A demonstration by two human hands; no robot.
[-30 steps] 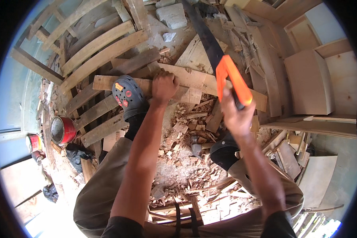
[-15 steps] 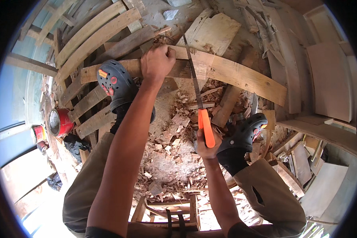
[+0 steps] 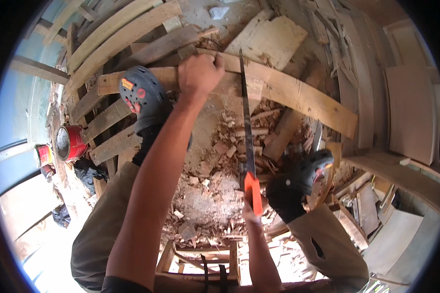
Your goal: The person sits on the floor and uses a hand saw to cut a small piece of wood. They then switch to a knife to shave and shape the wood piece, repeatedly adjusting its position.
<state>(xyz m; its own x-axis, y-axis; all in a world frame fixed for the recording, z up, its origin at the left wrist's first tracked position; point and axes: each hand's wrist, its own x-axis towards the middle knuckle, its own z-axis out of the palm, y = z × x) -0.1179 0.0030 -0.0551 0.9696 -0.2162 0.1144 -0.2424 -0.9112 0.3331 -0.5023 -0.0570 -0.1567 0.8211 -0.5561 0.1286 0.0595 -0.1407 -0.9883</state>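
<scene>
A long wooden board lies crosswise in front of me. My left hand is closed over it, thumb side toward the saw. Just right of that hand, the dark blade of a handsaw crosses the board, its tip beyond the far edge. Nearer to me, my right hand is wrapped around the saw's orange handle; most of its fingers are hidden. My left foot, in a dark clog, rests on the board's left part.
My other clog stands right of the saw. Wood chips cover the ground between my feet. Planks lie stacked at far left, near a red can. A pale wood slab lies beyond the board. Wooden panels stand at right.
My right hand has drawn the saw back toward me, so the handle sits lower and less blade reaches past the board. My left hand still grips the board. The view has shifted slightly.
</scene>
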